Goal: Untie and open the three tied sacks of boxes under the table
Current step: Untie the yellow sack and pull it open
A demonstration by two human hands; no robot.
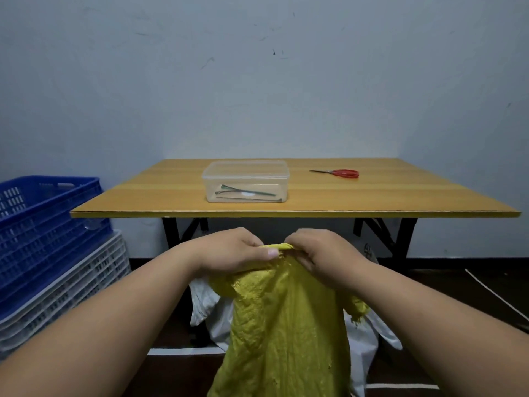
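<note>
A yellow woven sack [283, 325] stands in front of the table, its gathered neck raised between my hands. My left hand [234, 250] grips the neck from the left, thumb on a twisted yellow strip [279, 246] at the top. My right hand [320, 253] pinches the same strip from the right, fingers curled over the bunched fabric. White sacks [209, 305] show behind and beside the yellow one, partly hidden by it, with more white sack [363, 339] at the right. Whether those are tied cannot be seen.
The wooden table [294, 207] on black folding legs holds a clear plastic box [246, 180] with ties inside and red-handled scissors [342, 173]. A blue crate [48, 224] sits on white crates [71, 293] at the left. A white cord [498, 299] lies on the dark floor.
</note>
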